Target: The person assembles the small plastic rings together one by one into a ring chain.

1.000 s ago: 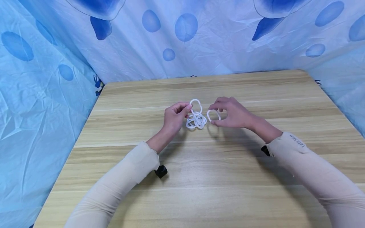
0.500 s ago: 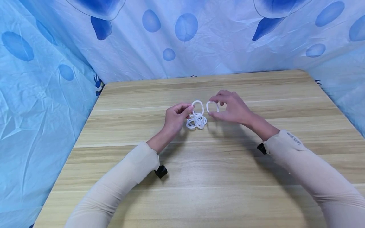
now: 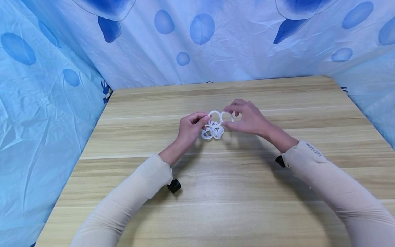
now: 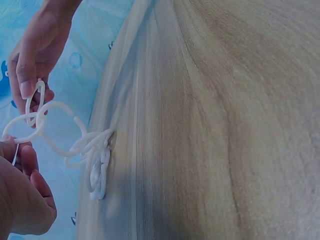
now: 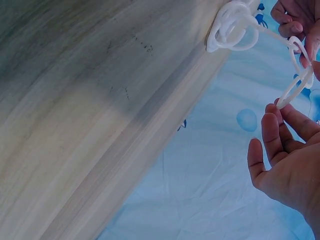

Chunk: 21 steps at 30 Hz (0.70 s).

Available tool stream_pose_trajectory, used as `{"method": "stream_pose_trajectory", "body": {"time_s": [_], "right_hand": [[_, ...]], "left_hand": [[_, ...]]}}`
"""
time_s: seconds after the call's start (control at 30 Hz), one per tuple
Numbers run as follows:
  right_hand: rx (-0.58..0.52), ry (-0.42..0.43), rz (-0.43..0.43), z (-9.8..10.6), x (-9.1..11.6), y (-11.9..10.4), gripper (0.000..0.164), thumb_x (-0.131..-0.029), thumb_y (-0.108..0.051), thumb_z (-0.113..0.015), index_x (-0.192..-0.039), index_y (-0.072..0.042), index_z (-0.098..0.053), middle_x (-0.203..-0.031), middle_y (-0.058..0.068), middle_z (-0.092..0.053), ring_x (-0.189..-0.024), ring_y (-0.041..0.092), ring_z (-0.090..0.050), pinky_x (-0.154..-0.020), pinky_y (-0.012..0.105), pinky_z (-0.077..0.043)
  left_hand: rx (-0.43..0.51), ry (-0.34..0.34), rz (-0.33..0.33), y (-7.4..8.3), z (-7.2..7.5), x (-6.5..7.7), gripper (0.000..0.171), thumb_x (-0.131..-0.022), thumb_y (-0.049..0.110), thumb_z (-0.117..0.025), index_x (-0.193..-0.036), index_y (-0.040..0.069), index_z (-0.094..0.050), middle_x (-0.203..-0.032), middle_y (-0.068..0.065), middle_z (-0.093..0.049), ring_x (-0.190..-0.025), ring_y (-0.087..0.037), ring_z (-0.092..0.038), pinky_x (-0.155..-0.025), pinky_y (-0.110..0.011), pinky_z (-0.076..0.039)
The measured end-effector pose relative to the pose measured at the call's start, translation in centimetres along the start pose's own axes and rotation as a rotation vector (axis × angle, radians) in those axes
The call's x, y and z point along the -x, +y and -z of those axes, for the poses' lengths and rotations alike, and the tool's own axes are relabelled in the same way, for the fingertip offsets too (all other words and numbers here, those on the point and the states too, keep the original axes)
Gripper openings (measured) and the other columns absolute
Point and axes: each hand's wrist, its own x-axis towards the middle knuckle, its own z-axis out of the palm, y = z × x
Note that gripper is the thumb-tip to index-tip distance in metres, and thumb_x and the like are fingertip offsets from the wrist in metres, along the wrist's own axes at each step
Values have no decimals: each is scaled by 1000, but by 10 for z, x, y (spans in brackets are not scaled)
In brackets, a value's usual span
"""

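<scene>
My left hand (image 3: 189, 131) pinches a white plastic ring link (image 3: 214, 111) between thumb and fingertips. That ring stands raised at the end of a chain of similar white rings (image 3: 213, 131), which lie heaped on the table just below. To the right, my right hand (image 3: 252, 119) holds another white ring (image 5: 290, 96) between thumb and fingers spread across its width. The two held rings meet edge to edge in the head view and cross over each other in the right wrist view. In the left wrist view the heap (image 4: 97, 160) trails off from the left hand's ring.
The light wood-grain table (image 3: 210, 192) spreads around both hands. Blue patterned curtains (image 3: 200, 51) hang behind it and along its sides. A small black device (image 3: 174, 186) sits at the left cuff, and another (image 3: 280, 161) at the right cuff.
My right hand first rose slightly, then moved left, bringing its ring against the left hand's ring. The left hand has shifted slightly right with its ring; the heap stays put.
</scene>
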Motion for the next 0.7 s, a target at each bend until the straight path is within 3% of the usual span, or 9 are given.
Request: {"method": "stream_pose_trajectory", "body": {"time_s": [0.17,0.33,0.6,0.7], "right_hand": [[-30,-33,-2,-4,0,-4,39,-77,-29,-77,-110,-8,-71,-91,3,-63,-78,24,-56,-66,34,-41],[-51,-23,50,-7,-1,-8,38,-75,-28,-79,-107,-10,-72,-86,2,-62,-76,24,-54,-64,33,-40],[-48,-9,81,-8,-1,-8,35,-75,-27,-78,-104,-8,-72,-84,7,-63,-73,18,-53,-62,33,-40],[-43,-13,65,-7,-1,-8,36,-76,-28,-77,-105,-8,-71,-85,7,-64,-74,17,-53,-64,33,-41]], "left_hand": [[-36,-7,11,0,0,0,19,-88,16,-71,-101,2,-72,-96,-8,-70,-82,-27,-61,-76,-35,-53],[-53,-18,9,-2,-1,0,19,-88,17,-72,-101,4,-73,-89,-4,-69,-73,-12,-58,-83,-50,-50],[-60,-4,-16,-1,-1,1,18,-85,9,-73,-102,3,-70,-88,-3,-66,-74,-11,-55,-65,-21,-46],[-57,11,-26,0,0,1,17,-85,10,-73,-100,4,-70,-86,-3,-65,-73,-11,-54,-63,-18,-44]]}}
